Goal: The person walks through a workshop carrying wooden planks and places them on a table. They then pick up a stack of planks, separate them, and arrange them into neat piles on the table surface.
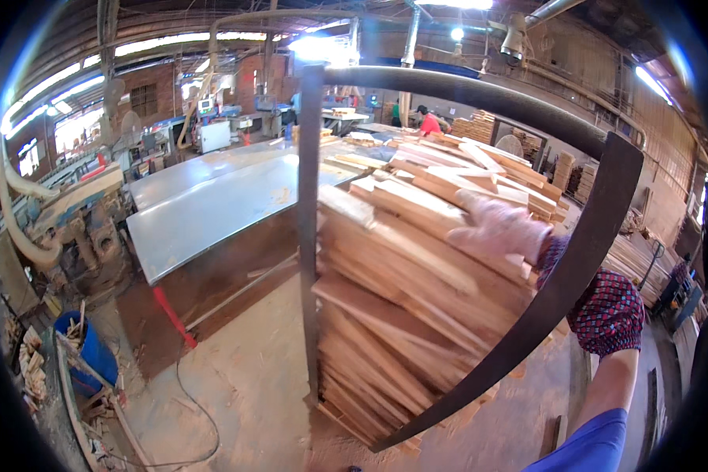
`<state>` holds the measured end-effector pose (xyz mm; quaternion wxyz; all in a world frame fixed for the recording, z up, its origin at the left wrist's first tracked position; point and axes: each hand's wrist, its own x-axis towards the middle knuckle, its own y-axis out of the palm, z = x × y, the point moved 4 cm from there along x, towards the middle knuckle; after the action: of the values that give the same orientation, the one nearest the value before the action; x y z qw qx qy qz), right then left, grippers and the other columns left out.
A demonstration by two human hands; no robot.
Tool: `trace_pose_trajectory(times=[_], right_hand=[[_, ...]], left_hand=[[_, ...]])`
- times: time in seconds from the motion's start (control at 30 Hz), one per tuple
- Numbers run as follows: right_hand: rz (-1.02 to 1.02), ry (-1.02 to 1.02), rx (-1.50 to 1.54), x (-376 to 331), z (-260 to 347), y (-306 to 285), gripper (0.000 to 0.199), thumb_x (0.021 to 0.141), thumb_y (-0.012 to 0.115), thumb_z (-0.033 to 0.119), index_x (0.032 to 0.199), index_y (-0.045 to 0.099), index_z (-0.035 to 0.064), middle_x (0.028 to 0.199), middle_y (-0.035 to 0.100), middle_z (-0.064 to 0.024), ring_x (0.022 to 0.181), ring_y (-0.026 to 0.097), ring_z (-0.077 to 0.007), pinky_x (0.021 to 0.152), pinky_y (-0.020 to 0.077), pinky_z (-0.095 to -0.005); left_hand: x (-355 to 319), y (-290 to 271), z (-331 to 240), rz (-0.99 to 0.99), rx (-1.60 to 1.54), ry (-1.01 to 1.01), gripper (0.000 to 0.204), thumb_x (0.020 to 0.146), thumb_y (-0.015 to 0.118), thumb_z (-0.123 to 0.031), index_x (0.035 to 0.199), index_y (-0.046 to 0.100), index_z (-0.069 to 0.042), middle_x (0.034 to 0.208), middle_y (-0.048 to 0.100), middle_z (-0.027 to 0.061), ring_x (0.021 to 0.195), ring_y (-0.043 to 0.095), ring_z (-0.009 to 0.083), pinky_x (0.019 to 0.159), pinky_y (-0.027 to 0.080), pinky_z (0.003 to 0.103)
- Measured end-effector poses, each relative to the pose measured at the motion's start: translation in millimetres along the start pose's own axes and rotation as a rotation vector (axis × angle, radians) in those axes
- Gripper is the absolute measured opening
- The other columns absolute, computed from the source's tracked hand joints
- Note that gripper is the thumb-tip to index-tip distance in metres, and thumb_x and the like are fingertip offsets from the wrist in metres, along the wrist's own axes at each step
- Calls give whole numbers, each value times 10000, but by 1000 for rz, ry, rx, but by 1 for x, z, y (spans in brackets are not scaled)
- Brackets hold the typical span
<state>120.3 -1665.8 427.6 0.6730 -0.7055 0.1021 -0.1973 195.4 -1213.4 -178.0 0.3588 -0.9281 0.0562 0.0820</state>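
Observation:
My right hand (pixel 502 230), in a pale work glove with a checked sleeve cover (pixel 606 312) above the wrist, reaches over a heaped stack of wood strips (pixel 417 259). Its fingers are spread and lie on or just over the strips; motion blur hides whether they touch. A dark metal frame (pixel 309 236) stands in front of the stack, with a rounded top bar (pixel 480 85) and a wide right upright (pixel 582 244). My right forearm passes by that upright. My left hand does not show.
Left of the stack stands a metal-topped table (pixel 220 208) with a red leg (pixel 173 315). A cable (pixel 200 401) trails over the dusty floor. A blue bin (pixel 86 354) with wood scraps sits at lower left. Further back, a person in red (pixel 429 124) is near more wood.

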Motion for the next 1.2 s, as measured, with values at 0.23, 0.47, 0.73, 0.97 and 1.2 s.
trace_pose_trajectory(times=[0.23,0.47,0.73,0.97,1.2], right_hand=[[-470,-114,221,-52,22,39,626,860,654,365,1319,491,-28,1227,596,-194,1123,588,-262,937,486,-393],[-273,-40,963,-154,186,273,538,859,672,233,1291,515,-45,1177,622,-165,1064,603,-234,893,506,-360],[898,-198,1236,-349,553,486,464,874,675,115,1273,528,-71,1154,638,-141,1047,601,-226,894,499,-329],[702,-1455,879,-456,944,356,430,850,651,272,1166,565,-7,1053,638,-249,1011,616,-373,854,483,-423],[505,-1393,678,-566,1232,278,624,853,580,469,1250,517,-8,1215,584,-268,1142,562,-394,958,453,-455]], left_hand=[[-81,-102,76,-71,-51,-112,652,880,573,-308,1397,359,28,1335,481,237,1243,463,361,1075,367,426],[-223,-206,154,-122,-144,-351,670,872,570,-318,1402,349,26,1341,470,259,1247,461,373,1073,366,428],[-314,-349,270,-512,-62,-513,585,865,575,-320,1330,425,1,1407,410,241,1303,411,354,1093,346,427],[-415,-526,360,-507,384,-633,444,861,597,-329,1216,573,-64,1407,422,210,1332,376,358,1079,348,469],[-505,-641,481,-948,261,-1080,694,826,648,-449,1370,437,-72,1421,422,189,1340,355,371,1112,291,466]])
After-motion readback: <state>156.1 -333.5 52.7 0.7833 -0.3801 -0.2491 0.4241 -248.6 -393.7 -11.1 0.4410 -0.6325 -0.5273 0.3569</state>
